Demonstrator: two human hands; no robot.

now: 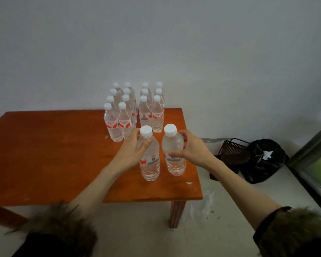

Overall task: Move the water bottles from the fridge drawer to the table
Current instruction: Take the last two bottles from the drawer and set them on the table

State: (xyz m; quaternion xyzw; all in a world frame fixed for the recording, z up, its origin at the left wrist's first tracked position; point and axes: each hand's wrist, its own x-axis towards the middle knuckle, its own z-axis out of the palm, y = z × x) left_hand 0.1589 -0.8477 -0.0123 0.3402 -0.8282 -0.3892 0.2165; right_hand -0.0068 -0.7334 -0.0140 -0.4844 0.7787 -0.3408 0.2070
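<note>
Orange table [44, 154] | left hand [132, 151] grips bottle [150, 164] | right hand [191, 147] grips second bottle [174, 160] — both upright

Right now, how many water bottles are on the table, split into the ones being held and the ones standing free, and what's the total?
Bottles in hand: 2, one in the left hand and one in the right hand
Bottles standing free on the table: 14, caps counted in four rows
Total: 16
</note>
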